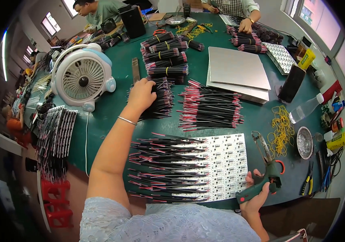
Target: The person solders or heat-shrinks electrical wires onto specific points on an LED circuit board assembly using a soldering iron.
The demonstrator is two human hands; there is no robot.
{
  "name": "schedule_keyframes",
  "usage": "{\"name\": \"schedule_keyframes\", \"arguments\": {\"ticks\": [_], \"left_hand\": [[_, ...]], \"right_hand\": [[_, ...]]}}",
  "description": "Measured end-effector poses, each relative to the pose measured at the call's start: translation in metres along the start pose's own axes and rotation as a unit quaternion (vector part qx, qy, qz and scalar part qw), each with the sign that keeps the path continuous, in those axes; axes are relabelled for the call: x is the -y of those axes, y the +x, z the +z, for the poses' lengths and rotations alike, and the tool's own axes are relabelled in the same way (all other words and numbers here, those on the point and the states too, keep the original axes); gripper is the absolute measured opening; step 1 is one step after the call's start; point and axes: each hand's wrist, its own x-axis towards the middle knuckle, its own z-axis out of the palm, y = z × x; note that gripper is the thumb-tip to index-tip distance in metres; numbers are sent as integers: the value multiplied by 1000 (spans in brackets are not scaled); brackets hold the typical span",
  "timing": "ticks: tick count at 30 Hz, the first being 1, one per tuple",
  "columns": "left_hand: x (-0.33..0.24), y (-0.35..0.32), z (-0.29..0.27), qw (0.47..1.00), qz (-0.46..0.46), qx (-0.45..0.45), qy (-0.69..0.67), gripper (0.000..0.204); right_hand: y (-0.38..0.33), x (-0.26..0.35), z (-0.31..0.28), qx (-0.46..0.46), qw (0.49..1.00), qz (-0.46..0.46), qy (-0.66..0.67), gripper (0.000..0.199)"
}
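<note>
On the green table (116,105), just past the white circuit panel (225,161) that lies in front of the person, the left hand (141,94) rests palm down on a loose pile of black and red wires (160,101), its fingers curled over the pile's near-left edge and touching the strands. Those wires run roughly left to right, their long axis crosswise to the reaching forearm, and most of the pile lies to the right of the hand, beyond the fingertips. A second, wider heap of wires (209,107) lies right of it, also running left to right, with red ends showing at both sides. More wires (164,169) sit soldered along the circuit panel's left half, pointing left with their tips fanned out.

Right of the panel's near corner, the right hand (257,195) is wrapped tight around the green handle of a soldering gun (267,169). The gun's long axis runs away from the person, its metal tip pointing up and slightly left, above the fist. Yellow rubber bands (281,129) lie right of the panel, and a white desk fan (83,76) stands to its far left.
</note>
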Motion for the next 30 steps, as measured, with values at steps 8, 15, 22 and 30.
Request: {"name": "schedule_keyframes", "arguments": {"ticks": [8,15,22,30], "left_hand": [[12,-6,18,986,135,-52,-84,31],[6,-1,14,982,177,-66,-3,20],[12,-12,-37,935,-53,-264,-229,16],[20,-81,-37,720,-200,-330,-577,20]], "right_hand": [[0,2,3,2,999,-26,-29,48],[0,3,9,-9,999,-38,-32,44],[1,4,8,1,998,-29,-64,51],[0,6,5,-9,998,-27,-58,47]]}}
